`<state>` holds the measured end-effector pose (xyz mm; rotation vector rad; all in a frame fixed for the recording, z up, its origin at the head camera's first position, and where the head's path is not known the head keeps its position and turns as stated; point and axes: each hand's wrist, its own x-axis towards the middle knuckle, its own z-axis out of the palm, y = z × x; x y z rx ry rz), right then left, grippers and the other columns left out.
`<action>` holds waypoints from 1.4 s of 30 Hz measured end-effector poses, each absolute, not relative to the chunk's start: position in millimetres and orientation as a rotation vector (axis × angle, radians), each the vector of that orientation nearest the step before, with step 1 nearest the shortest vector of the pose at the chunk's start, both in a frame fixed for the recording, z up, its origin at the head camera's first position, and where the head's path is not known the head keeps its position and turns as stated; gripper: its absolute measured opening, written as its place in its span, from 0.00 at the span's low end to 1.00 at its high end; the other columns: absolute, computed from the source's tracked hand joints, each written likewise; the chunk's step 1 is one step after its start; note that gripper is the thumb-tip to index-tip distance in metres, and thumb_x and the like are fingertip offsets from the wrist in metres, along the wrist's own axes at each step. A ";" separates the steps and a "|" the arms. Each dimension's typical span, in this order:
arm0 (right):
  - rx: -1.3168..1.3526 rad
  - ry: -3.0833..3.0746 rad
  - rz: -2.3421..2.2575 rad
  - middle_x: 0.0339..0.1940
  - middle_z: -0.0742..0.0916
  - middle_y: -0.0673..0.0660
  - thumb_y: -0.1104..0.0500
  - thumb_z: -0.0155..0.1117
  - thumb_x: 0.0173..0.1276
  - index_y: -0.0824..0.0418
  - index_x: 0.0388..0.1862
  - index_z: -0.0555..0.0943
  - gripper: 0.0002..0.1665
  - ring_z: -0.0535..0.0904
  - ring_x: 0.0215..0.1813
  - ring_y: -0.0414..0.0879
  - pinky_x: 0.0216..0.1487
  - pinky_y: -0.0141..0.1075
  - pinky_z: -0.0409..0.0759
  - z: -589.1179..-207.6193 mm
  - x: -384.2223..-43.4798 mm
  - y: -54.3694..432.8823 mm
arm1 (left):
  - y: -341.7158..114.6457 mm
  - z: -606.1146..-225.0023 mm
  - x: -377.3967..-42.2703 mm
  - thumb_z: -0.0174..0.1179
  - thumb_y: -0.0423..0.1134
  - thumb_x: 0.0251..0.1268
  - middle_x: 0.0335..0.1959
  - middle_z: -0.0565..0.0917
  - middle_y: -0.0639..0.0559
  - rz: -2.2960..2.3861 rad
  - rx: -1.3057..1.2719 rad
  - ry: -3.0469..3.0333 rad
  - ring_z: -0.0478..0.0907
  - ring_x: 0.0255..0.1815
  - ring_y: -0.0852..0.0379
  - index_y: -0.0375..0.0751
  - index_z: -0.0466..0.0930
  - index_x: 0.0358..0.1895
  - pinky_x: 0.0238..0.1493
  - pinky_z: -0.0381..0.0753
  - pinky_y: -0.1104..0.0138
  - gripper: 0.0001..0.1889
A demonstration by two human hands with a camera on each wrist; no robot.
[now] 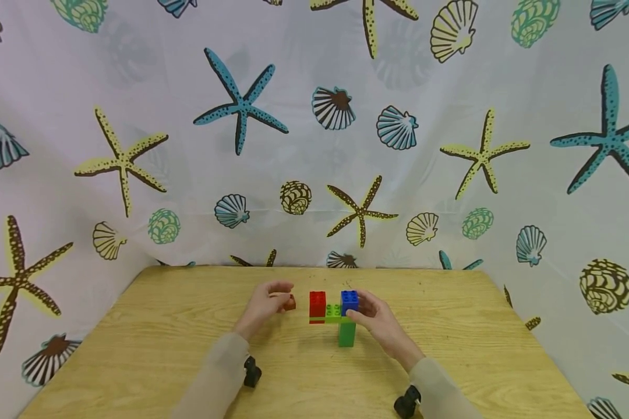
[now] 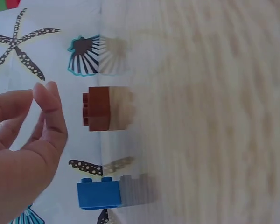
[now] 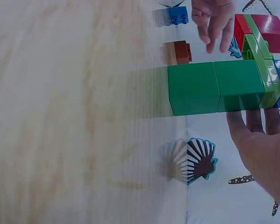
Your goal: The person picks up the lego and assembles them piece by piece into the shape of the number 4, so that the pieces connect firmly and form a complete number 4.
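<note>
A toy-brick structure stands at mid-table. Two stacked green bricks (image 3: 193, 91) form its post, and a light green layer (image 1: 333, 319) reaches out to the left from the top. A tall red brick (image 1: 317, 304) sits on the left end, with a smaller red piece (image 3: 241, 30) under it. My right hand (image 1: 380, 323) pinches the blue brick (image 1: 349, 299) above the post, thumb in front and fingers behind. Left of the structure, my left hand (image 1: 264, 304) hovers with loosely bent fingers, holding nothing. Near its fingertips, a brown brick (image 2: 99, 108) stands on the table.
Another blue brick (image 2: 99, 194) rests on the wooden table (image 1: 178, 343), near the left hand; in the head view it is hidden. A cloth (image 1: 304, 145) printed with starfish and shells hangs behind and at both sides of the table.
</note>
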<state>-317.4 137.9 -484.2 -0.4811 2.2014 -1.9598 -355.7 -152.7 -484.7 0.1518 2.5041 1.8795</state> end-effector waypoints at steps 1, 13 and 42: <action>-0.478 2.201 -1.959 0.63 0.79 0.60 0.51 0.65 0.69 0.59 0.75 0.64 0.39 0.76 0.62 0.50 0.65 0.43 0.75 -484.6 -317.5 137.9 | -152.1 -487.7 -357.3 0.55 0.29 0.70 0.59 0.77 0.35 1.862 0.144 2.518 0.83 0.43 0.47 0.37 0.78 0.59 0.43 0.83 0.56 0.16; -0.457 2.196 -1.959 0.65 0.78 0.60 0.52 0.65 0.69 0.56 0.75 0.64 0.38 0.75 0.63 0.52 0.67 0.45 0.73 -484.5 -317.9 138.1 | -145.2 -499.3 -363.8 0.52 0.23 0.68 0.67 0.68 0.33 1.778 0.038 2.441 0.82 0.38 0.49 0.32 0.63 0.71 0.32 0.83 0.61 0.28; -0.462 2.190 -1.959 0.65 0.78 0.61 0.52 0.65 0.69 0.57 0.75 0.64 0.38 0.75 0.64 0.52 0.67 0.45 0.73 -486.9 -318.9 137.9 | -144.7 -492.4 -362.3 0.58 0.28 0.68 0.42 0.84 0.35 1.687 0.204 2.472 0.80 0.24 0.52 0.33 0.73 0.65 0.27 0.84 0.60 0.22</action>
